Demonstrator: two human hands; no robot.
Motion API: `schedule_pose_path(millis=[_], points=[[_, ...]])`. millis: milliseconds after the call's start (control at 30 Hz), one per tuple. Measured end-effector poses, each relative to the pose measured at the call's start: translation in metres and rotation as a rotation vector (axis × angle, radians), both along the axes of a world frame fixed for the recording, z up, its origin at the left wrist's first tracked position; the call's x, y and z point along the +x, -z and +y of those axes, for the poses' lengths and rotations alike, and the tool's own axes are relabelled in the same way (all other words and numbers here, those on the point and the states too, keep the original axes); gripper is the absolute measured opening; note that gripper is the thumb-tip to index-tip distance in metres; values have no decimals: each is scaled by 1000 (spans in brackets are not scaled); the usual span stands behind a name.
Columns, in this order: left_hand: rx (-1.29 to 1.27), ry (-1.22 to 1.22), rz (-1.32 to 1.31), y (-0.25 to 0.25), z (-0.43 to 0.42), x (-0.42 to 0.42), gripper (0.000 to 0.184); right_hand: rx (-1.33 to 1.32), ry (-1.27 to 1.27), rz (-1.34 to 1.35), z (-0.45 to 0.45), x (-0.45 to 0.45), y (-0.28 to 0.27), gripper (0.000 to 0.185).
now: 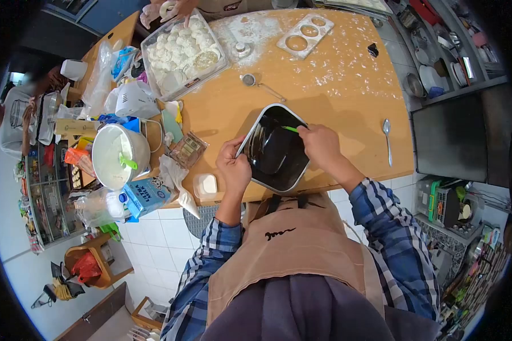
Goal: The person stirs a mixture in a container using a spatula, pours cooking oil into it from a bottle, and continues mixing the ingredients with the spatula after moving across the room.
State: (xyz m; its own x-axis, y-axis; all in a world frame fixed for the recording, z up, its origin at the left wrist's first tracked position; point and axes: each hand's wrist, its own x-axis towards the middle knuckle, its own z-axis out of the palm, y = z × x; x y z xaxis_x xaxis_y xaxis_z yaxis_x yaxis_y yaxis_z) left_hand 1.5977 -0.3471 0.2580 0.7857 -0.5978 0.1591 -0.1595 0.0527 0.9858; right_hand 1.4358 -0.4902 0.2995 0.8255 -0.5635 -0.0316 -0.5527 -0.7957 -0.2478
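A dark baking pan (276, 156) with a pale rim is tilted in front of my apron at the table's near edge. My left hand (235, 165) is closed on its left rim. In my right hand (320, 148) is a slim green-handled tool (290, 129), reaching into the pan from the right; its working end is hard to make out against the dark interior. Shiny streaks show on the pan's inner left wall. A small clear tub (205, 185) with something white in it stands just left of my left hand.
At the far left is a box of floured dough pieces (182, 54), with another person's hands (176, 10) over it. A white mixing bowl (119, 156), a blue milk carton (146, 196) and a hand mixer (136, 99) crowd the left. A strainer (248, 80), cutter board (306, 35) and spoon (387, 136) lie beyond.
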Motion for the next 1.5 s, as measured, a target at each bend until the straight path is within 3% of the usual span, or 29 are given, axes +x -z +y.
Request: schedule_pose_path(millis=[167, 300, 433, 600, 733, 833, 967, 1000, 1100, 1233, 1367, 1500], points=[[7, -8, 0, -6, -1, -2, 32, 20, -289, 42, 17, -14, 17, 17], [-4, 21, -9, 3, 2, 0, 29, -55, -175, 4, 0, -1, -17, 13], [-67, 48, -6, 6, -1, -2, 23, -73, -250, -141, -2, 18, 3, 12], [23, -15, -80, -8, 0, -5, 23, -104, -438, 137, 0, -10, -3, 11], [15, -31, -123, -10, 5, -8, 25, -131, -79, 57, -9, -16, -20, 11], [-23, -62, 74, 5, 4, -11, 12, 53, 128, 190, 15, -22, -1, 11], [-20, -50, -64, 17, 11, -10, 38, 221, 139, 88, 41, -27, 1, 13], [-50, -58, -50, 13, 9, -13, 37, 221, 148, 57, 43, -21, -12, 13], [-16, -99, -55, -8, 7, -20, 13, 152, 219, 20, 33, -19, -16, 15], [-5, -122, -91, -16, 8, -23, 15, 209, 220, 165, 58, -20, 5, 17], [8, -136, -102, -20, 9, -23, 17, 331, 117, 8, 67, -18, -7, 17], [-23, -152, -78, -19, 11, -23, 17, 166, 243, 74, 48, -16, 0, 16]])
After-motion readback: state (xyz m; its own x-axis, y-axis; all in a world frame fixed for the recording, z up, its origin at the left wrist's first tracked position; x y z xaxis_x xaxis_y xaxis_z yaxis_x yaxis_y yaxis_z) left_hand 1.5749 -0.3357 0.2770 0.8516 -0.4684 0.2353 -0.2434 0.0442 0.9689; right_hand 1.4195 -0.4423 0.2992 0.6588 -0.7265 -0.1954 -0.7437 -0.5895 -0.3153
